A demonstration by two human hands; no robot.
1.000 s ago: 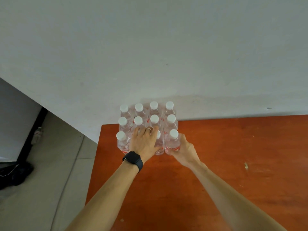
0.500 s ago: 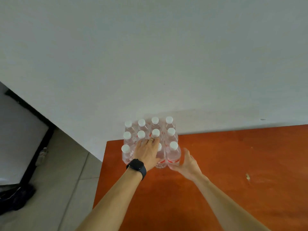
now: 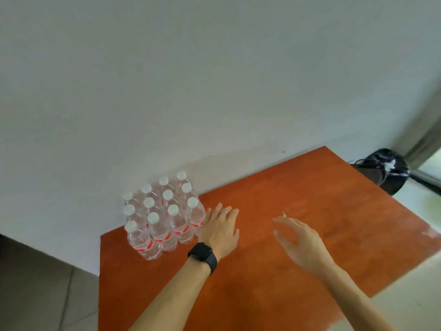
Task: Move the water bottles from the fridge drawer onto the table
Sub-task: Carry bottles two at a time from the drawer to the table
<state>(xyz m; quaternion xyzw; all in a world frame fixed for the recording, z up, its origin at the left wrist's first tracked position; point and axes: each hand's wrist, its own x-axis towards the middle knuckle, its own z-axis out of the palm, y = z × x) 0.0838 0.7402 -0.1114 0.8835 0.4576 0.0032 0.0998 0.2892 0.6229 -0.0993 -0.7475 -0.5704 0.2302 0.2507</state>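
Observation:
Several clear water bottles (image 3: pixel 162 218) with white caps and red labels stand packed in a block on the far left corner of the orange-brown table (image 3: pixel 274 271), against the white wall. My left hand (image 3: pixel 220 229), with a ring and a black watch on the wrist, hovers flat just right of the block, fingers straight, holding nothing. My right hand (image 3: pixel 298 237) hangs over the table's middle, fingers spread and empty, a little blurred. The fridge drawer is out of sight.
A black bin (image 3: pixel 381 173) with a bag stands off the table's far right corner. A small scrap (image 3: pixel 284 213) lies on the tabletop beyond my right hand. Tiled floor lies to the left and right of the table.
Both hands have left the bottle block and drawn back to the right. The view has swung right, so the block now sits further left.

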